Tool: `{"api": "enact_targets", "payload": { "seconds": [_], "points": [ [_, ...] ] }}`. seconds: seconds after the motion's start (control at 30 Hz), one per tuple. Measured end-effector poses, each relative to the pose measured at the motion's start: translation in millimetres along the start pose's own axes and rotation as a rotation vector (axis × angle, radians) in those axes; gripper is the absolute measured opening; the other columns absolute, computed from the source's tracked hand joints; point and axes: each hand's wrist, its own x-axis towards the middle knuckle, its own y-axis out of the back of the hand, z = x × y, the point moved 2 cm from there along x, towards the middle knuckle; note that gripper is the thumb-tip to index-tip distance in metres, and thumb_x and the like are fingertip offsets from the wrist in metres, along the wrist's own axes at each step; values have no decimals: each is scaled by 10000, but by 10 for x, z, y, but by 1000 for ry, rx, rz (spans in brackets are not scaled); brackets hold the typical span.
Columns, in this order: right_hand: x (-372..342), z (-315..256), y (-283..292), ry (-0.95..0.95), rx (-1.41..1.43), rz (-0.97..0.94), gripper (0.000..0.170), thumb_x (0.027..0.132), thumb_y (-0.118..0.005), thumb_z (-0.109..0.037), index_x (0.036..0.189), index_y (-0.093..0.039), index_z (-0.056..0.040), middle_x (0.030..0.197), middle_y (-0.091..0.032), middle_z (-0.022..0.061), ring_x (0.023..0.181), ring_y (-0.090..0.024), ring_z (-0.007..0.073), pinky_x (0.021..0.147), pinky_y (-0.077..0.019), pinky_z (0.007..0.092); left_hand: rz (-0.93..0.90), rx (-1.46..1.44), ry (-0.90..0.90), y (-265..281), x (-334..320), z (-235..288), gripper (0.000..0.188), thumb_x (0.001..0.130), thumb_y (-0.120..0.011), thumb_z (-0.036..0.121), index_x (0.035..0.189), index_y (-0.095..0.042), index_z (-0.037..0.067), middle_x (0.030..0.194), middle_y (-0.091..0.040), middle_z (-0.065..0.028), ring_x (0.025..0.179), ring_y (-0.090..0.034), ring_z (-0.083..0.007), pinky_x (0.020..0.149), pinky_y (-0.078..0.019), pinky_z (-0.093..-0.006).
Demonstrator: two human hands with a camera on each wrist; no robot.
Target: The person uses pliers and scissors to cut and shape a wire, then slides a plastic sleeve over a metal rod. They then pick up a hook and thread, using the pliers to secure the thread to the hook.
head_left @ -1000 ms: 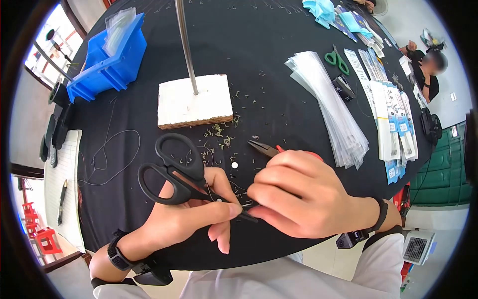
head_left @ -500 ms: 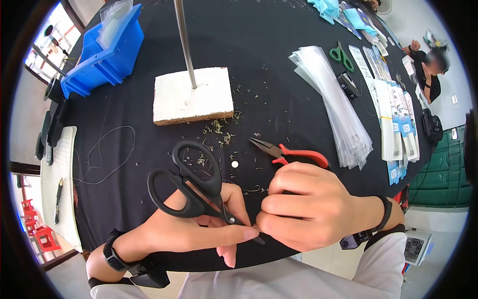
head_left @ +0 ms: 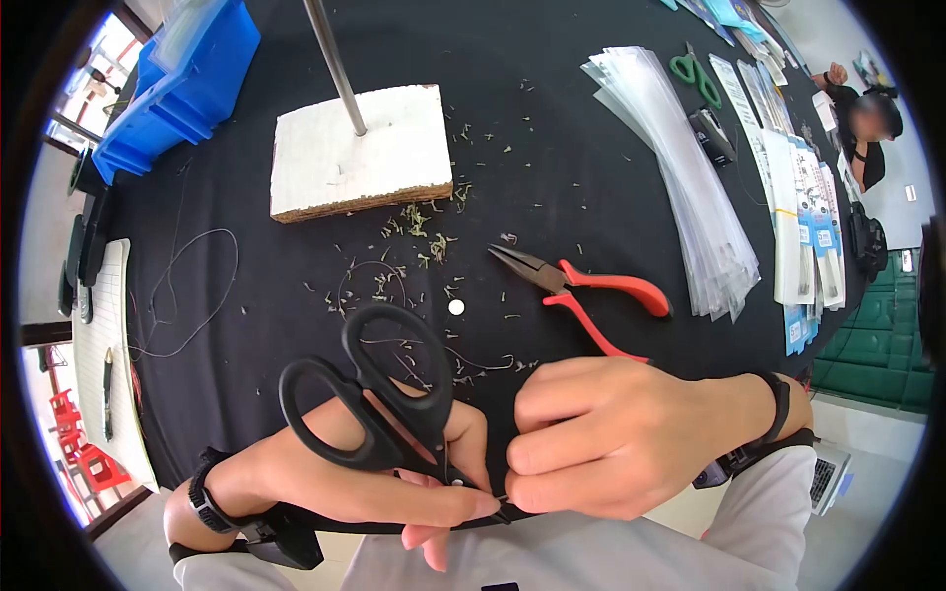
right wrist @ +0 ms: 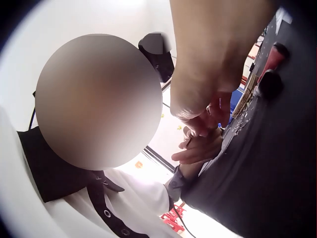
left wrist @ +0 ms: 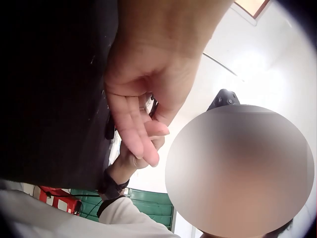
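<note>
Black-handled scissors [head_left: 404, 424] lie across my left hand [head_left: 394, 483], handle loops up, their blades running under the thumb. In the head view, the left thumb and index finger pinch near the blade tips, with other fingers hanging below. Right beside them, my right hand [head_left: 616, 438] has its fingers curled and its fingertips together at a small thin piece [head_left: 506, 499] between the two hands. Most of that piece is hidden, and I cannot tell its kind. Both wrist views show the left hand [left wrist: 136, 109] and right hand [right wrist: 205, 111] meeting at the fingertips.
Red-handled pliers [head_left: 562, 281] lie just beyond the right hand. A white block [head_left: 365, 153] bears a metal rod, with scattered clippings [head_left: 419, 227] before it. Clear plastic sleeves [head_left: 680, 187], green scissors [head_left: 697, 79] and packets [head_left: 813, 222] lie right; a blue bin [head_left: 182, 89] and notebook [head_left: 103, 364] left.
Both hands have moved down toward the table's near edge, carrying the scissors along. The pliers, partly covered by the right hand before, now show more fully. The head view has shifted a little.
</note>
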Motion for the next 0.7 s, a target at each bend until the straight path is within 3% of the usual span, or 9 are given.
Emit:
{"api": "enact_targets", "payload": {
  "seconds": [0.23, 0.4, 0.53, 0.7],
  "points": [
    [-49, 38, -64, 2, 41, 7, 146, 665, -628, -64, 792, -570, -19, 740, -442, 46, 701, -446, 212, 612, -408, 337, -27, -74, 42, 21, 32, -71, 129, 809, -609, -53, 713, -525, -39, 547, -566, -60, 560, -651, -174, 488, -497, -246],
    [-78, 58, -94, 24, 14, 64, 147, 653, -629, -55, 767, -542, -22, 726, -422, 48, 683, -441, 210, 593, -404, 336, 25, -99, 54, 7, 21, -28, 122, 811, -613, -48, 716, -538, -34, 547, -568, -53, 550, -641, -150, 450, -445, -217],
    [-77, 61, -78, -11, -27, 47, 163, 686, -668, -89, 764, -536, -32, 714, -424, 52, 656, -443, 210, 579, -387, 321, 32, -93, 81, 7, 11, -12, 112, 806, -620, -50, 724, -545, -35, 549, -572, -55, 549, -638, -142, 426, -405, -203],
    [-54, 55, -24, -93, -53, 92, 206, 727, -705, -142, 775, -539, -30, 685, -420, 50, 602, -445, 209, 556, -370, 310, 41, -129, 35, 4, 5, -25, 110, 806, -612, -62, 725, -539, -46, 547, -558, -56, 539, -630, -152, 439, -430, -221]
  ]
}}
